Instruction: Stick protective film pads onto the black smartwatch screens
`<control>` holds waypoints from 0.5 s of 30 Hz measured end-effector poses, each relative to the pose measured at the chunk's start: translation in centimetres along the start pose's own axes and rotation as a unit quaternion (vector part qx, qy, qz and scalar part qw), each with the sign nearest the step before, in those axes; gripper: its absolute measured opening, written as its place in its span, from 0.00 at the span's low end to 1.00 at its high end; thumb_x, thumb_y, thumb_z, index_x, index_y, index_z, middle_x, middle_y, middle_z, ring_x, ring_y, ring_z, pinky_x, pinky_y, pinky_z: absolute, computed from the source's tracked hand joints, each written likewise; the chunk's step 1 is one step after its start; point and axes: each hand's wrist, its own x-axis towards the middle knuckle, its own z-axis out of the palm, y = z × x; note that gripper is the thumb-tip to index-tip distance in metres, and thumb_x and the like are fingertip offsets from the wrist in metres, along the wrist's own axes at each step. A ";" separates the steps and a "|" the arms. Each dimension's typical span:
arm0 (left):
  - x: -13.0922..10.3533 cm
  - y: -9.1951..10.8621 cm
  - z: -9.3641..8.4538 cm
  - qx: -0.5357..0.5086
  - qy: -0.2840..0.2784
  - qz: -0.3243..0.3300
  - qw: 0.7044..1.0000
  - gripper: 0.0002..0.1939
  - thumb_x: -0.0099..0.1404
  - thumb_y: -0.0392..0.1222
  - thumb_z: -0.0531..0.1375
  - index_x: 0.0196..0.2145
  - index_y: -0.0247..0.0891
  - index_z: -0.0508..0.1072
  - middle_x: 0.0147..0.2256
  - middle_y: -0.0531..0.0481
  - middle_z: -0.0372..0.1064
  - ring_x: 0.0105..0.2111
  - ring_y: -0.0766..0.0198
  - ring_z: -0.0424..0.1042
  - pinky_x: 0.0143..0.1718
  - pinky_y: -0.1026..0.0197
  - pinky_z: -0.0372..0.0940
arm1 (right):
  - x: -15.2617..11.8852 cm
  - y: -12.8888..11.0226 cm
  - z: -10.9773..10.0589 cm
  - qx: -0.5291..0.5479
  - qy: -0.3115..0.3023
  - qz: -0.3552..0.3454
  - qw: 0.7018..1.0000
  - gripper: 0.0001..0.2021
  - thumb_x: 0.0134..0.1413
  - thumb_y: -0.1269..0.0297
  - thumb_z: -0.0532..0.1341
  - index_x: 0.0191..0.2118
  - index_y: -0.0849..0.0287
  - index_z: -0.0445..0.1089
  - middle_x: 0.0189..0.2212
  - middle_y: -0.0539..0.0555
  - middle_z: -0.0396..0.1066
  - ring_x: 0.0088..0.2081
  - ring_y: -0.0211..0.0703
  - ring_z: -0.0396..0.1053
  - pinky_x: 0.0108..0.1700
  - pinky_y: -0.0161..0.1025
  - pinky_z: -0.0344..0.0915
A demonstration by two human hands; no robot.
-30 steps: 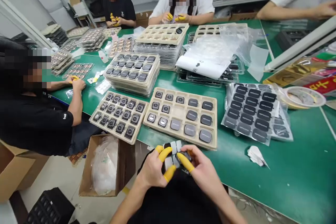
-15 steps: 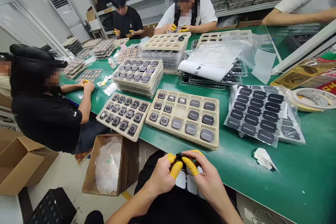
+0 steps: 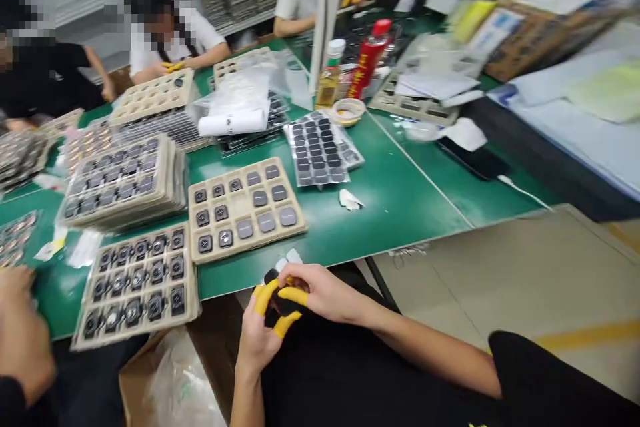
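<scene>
My left hand (image 3: 261, 330), with yellow finger covers, is closed around a small dark piece (image 3: 271, 275) above my lap at the table's edge. My right hand (image 3: 317, 290), also with yellow covers, pinches at the same piece from the right. Fingers hide much of it. Pale squares (image 3: 294, 256) show just beyond the fingertips. Ahead, a beige tray (image 3: 240, 201) holds round-backed watch bodies on its left and grey covered squares on its right. A second tray (image 3: 120, 330) of watch bodies lies to its left.
Behind stand tall tray stacks (image 3: 175, 177). Sheets of black stickers (image 3: 317, 150), a tape roll (image 3: 349, 111), bottles and a phone (image 3: 475, 159) lie to the right. A cardboard box (image 3: 137, 380) sits below the table. Other people work around the table.
The view has swung right, bringing the phone and papers into sight. My hands stay together on the dark piece; the fingers have shifted around it.
</scene>
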 end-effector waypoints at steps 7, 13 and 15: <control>0.1 -2.6 1.6 -0.061 -0.014 -0.042 0.997 0.20 0.69 0.48 0.75 0.56 0.42 0.83 0.45 0.43 0.85 0.39 0.55 0.86 0.41 0.56 0.84 | -0.2 -1.2 -1.4 -0.122 0.029 -0.058 0.990 0.05 0.65 0.72 0.68 0.39 0.54 0.75 0.42 0.53 0.74 0.46 0.47 0.72 0.50 0.42 0.70; -1.2 -4.8 3.7 -0.178 0.084 -0.185 0.963 0.33 0.58 0.58 0.82 0.55 0.39 0.84 0.53 0.37 0.85 0.53 0.47 0.87 0.50 0.54 0.84 | -1.8 -1.3 -10.5 -0.219 0.162 -0.015 0.962 0.07 0.73 0.60 0.68 0.41 0.54 0.76 0.42 0.53 0.79 0.45 0.46 0.76 0.52 0.45 0.76; -1.9 -5.1 3.6 -0.186 0.076 -0.225 0.953 0.34 0.56 0.58 0.83 0.55 0.40 0.85 0.54 0.37 0.85 0.56 0.46 0.85 0.51 0.56 0.84 | -1.5 -0.9 -18.2 -0.252 0.270 0.046 0.928 0.11 0.75 0.55 0.68 0.51 0.57 0.78 0.51 0.57 0.80 0.51 0.49 0.78 0.57 0.52 0.78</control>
